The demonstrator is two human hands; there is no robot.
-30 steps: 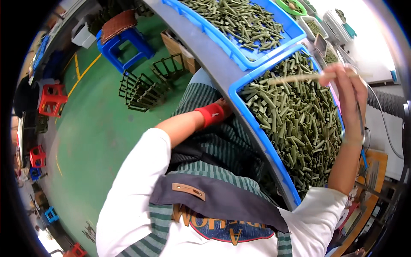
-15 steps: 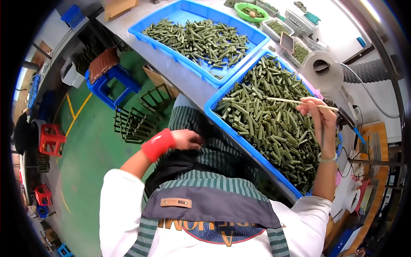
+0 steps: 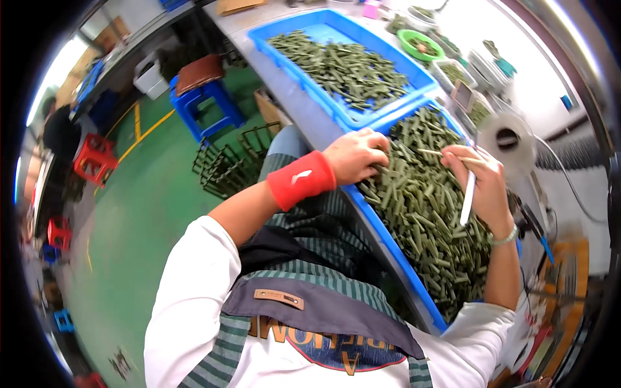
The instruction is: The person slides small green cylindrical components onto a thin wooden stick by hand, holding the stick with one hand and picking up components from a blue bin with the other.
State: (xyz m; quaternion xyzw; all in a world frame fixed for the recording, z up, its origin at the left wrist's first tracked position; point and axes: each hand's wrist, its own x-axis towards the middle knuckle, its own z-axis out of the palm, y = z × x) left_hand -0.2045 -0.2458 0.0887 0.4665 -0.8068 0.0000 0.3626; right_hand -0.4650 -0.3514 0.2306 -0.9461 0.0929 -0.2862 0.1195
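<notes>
Short green tube-like pieces (image 3: 433,226) heap up in the nearer blue tray (image 3: 407,275). My left hand (image 3: 354,156), below a red wristband, reaches over that tray's left corner with its fingers bent down at the pieces. What its fingertips hold, if anything, is hidden. Above the heap my right hand (image 3: 482,178) is closed around a thin wooden stick (image 3: 432,152), whose tip points left toward my left hand. A flat white tool (image 3: 468,199) also sits in the right hand and slants down over the pieces; its exact kind is unclear.
A second blue tray (image 3: 362,123) of green pieces stands farther back on the table. Behind are a green bowl (image 3: 420,45), small containers (image 3: 453,72) and a grey duct (image 3: 572,153). A blue stool (image 3: 204,107) and dark racks (image 3: 223,168) stand on the floor at left.
My left hand has moved from my lap up to the near tray's corner. The right hand has turned, and the white tool now shows below it. The view has shifted.
</notes>
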